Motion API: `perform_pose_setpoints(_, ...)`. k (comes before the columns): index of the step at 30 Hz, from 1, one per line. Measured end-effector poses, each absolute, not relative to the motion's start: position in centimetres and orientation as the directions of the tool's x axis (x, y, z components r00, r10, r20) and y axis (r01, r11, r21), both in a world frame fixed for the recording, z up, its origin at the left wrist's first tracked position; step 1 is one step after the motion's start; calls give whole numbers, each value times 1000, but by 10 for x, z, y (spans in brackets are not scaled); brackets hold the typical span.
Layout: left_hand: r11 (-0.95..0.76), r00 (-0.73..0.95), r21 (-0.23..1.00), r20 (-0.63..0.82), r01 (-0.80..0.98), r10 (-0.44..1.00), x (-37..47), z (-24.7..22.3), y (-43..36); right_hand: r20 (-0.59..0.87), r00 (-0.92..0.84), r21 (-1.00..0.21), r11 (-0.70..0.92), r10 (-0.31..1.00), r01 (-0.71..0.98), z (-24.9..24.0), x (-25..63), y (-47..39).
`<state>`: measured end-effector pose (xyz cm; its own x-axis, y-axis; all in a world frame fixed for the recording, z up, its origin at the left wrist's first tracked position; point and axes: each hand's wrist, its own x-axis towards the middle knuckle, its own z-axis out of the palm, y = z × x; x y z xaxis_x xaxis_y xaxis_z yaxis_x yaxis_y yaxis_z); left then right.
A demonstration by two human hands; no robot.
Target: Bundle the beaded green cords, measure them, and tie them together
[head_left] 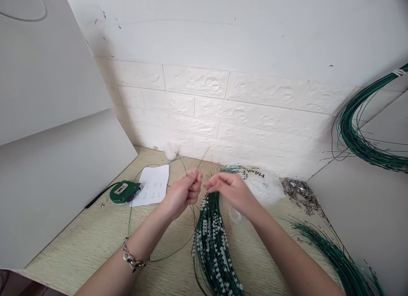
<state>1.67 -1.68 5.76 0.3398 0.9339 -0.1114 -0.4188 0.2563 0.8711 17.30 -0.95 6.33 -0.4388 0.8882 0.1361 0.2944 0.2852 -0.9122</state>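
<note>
My left hand [188, 187] is closed in a pinch on a thin green wire [174, 255]. Its ends stick up above my fingers, and the rest loops down over the table. Just to the right, apart from it, my right hand [231, 192] has its thumb and fingertips drawn together; whatever they hold, if anything, is too small to make out. Below both hands lies a thick bundle of green wires [216, 245] strung with small whitish, clear beads. A small round clear piece [235, 215] rests beside the bundle, under my right wrist.
A green tape measure [123, 192] sits by a written paper sheet [153, 183] at left. Behind my right hand lies a clear plastic bag [264, 187]. To the right are silvery beaded strands [301, 196], another green wire bundle [338, 253] and a hanging wire coil [353, 130]. White walls enclose the table.
</note>
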Motion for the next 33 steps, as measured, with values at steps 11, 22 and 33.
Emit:
perform_pose_setpoints(11, 325, 799, 945, -163, -44, 579, 29, 39, -22, -105, -566, -978, 17, 818, 207, 70, 178, -15)
perform_pose_setpoints(22, 289, 532, 957, -261, 32, 806, 13, 45, -8, 36, -449, -826, 280, 893, 490, 68, 179, -11)
perform_pose_setpoints(33, 161, 241, 954, -99, -252, 965, 26, 42, -8, 41, -411, -796, 278, 911, 538, 57, 172, -10)
